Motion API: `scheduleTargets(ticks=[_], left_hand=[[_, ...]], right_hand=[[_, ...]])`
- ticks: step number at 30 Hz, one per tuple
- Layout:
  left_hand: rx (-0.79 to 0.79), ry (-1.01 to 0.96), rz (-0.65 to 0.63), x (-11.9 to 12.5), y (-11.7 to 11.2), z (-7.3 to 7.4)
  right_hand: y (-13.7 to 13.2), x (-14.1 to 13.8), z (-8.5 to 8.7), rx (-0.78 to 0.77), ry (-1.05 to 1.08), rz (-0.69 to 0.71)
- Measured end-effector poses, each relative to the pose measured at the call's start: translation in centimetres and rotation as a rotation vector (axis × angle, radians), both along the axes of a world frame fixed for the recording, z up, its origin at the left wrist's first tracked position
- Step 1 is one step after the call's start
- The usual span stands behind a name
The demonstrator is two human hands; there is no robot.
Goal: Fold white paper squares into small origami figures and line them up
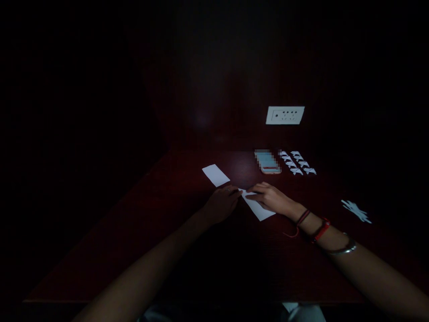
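Observation:
A white sheet of paper (260, 211) lies slantwise on the dark red table (134, 232) in front of me. My left hand (221, 205) is closed at its upper left corner, fingertips on the paper's edge. From the right, my right hand (271, 197) reaches over the same sheet, thumb and fingers pressed on its upper part close to the left fingertips. The fingers cover the sheet's top end, so its exact shape there is hidden. Just beyond my left hand lies a second white sheet (216, 175), flat and untouched.
A phone (268, 162), partly pixelated, lies at the back. Right of it, several small folded white paper pieces (296, 171) stand in two rows. Thin white strips (356, 211) lie in a pile at the right. A socket plate (285, 115) is on the back wall. Surroundings are very dark.

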State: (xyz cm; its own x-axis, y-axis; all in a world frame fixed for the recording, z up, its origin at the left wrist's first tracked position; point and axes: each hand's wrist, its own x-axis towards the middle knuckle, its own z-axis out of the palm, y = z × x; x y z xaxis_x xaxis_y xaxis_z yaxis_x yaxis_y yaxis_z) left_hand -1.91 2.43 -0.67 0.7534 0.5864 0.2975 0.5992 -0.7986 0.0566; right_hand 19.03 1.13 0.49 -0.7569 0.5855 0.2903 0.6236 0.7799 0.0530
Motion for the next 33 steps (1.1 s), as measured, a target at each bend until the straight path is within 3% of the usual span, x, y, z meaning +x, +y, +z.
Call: scheduleTargets(ticks=[11, 33], left_hand=[[0.016, 0.012, -0.013, 0.08, -0.36, 0.57], [-0.023, 0.076, 0.013, 0.23, -0.13, -0.16]], right_hand=[[0.18, 0.1, -0.46, 0.005, 0.064, 0.014], [0.11, 0.06, -0.32, -0.012, 0.08, 0.032]])
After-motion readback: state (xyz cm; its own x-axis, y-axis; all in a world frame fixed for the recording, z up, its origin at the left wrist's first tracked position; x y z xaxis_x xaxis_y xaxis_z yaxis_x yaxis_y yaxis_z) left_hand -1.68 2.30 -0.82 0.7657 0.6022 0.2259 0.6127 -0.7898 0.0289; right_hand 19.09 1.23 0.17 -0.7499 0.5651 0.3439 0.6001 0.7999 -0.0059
